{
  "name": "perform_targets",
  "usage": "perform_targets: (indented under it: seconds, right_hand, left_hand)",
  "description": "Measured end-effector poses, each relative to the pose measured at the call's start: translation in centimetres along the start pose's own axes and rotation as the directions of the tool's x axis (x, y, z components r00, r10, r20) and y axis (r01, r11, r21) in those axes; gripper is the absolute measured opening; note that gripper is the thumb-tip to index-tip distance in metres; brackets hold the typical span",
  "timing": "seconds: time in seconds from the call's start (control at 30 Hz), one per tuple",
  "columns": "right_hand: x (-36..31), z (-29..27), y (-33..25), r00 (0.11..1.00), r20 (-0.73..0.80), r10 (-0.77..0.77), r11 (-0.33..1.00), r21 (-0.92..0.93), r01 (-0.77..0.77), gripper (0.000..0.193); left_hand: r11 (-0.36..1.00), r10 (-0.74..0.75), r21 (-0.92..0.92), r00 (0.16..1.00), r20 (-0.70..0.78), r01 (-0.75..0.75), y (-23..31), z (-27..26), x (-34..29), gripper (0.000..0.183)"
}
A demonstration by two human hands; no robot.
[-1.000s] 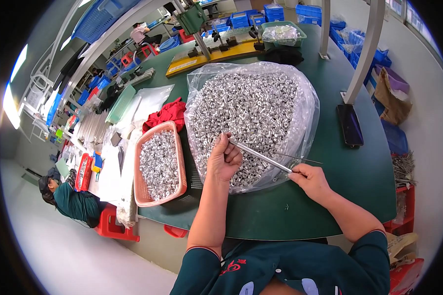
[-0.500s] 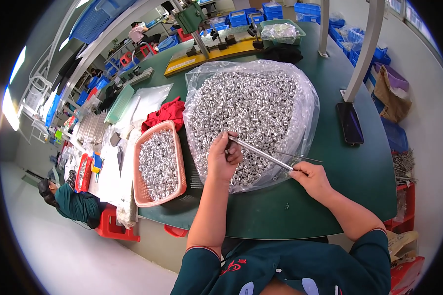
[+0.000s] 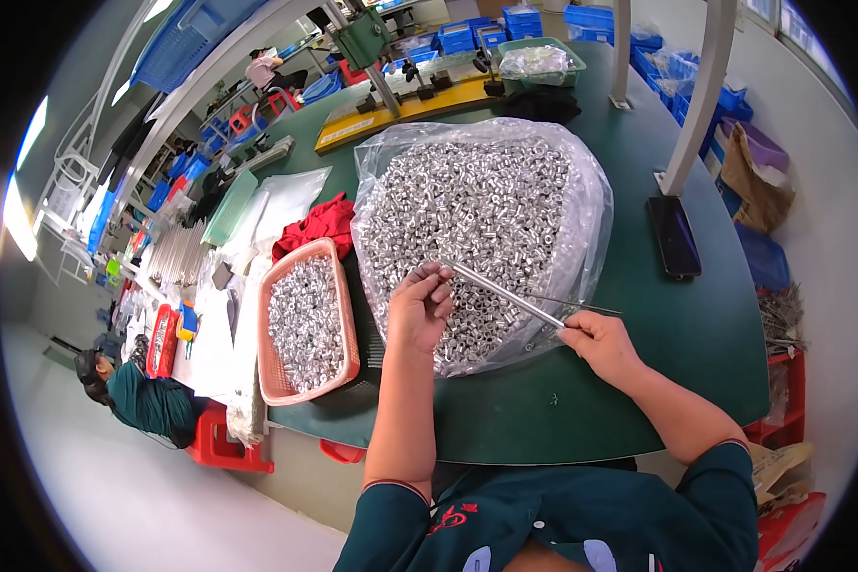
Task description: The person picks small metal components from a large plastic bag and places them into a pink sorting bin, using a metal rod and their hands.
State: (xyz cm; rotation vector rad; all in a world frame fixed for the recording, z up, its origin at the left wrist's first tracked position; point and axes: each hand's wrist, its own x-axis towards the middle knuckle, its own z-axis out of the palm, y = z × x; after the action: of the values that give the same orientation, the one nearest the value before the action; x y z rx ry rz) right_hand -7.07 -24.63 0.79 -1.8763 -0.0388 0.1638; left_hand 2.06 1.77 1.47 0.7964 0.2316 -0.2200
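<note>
My right hand (image 3: 601, 345) is closed round the lower end of a slim silver metal rod (image 3: 502, 293). The rod slants up and left over a clear plastic bag (image 3: 596, 214) spread wide and heaped with small silver metal sleeves (image 3: 477, 205). A much thinner dark rod or wire (image 3: 582, 306) sticks out to the right above that hand; its other end is lost against the sleeves. Beside the rod's upper end is my left hand (image 3: 419, 307), its fingers curled in over the near left part of the heap. What its fingertips hold, if anything, is too small to make out.
A pink plastic basket (image 3: 351, 334) of similar sleeves stands left of the bag, with a red cloth (image 3: 315, 227) behind it. A phone (image 3: 674, 238) lies at the right by a metal post (image 3: 696, 114). A yellow-based fixture (image 3: 400, 116) and green tray (image 3: 577, 67) stand at the back.
My left hand has shifted slightly left and down, and its fingers have loosened a little beside the rod's end. My right hand keeps the rod in much the same position.
</note>
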Motion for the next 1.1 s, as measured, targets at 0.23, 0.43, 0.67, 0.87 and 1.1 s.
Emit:
perform_targets:
  seconds: [0.23,0.43,0.67,0.87,1.1]
  right_hand:
    - [0.1,0.3,0.6,0.999,0.001,-0.048,0.994,-0.097,0.048,0.019]
    - [0.0,0.2,0.4,0.998,0.001,-0.061,0.992,-0.112,0.061,0.019]
    - [0.1,0.2,0.6,0.998,0.005,-0.056,0.994,-0.097,0.056,0.019]
    - [0.0,0.3,0.6,0.998,0.014,-0.065,0.991,-0.114,0.066,0.019]
    - [0.1,0.3,0.9,0.997,0.002,-0.082,0.989,-0.12,0.082,0.019]
  left_hand:
    - [0.995,0.092,-0.029,0.995,-0.043,-0.093,0.5,-0.7,0.0,0.014]
    - [0.996,0.072,0.046,0.995,0.067,-0.075,0.2,0.1,-0.2,0.016]
    - [1.0,0.031,0.002,0.99,0.136,-0.031,0.2,0.0,-0.1,0.016]
    - [0.978,0.027,-0.206,0.972,0.232,0.022,0.2,-0.9,0.4,0.019]
    - [0.969,-0.029,-0.221,0.936,0.35,0.112,0.2,-1.4,0.7,0.019]
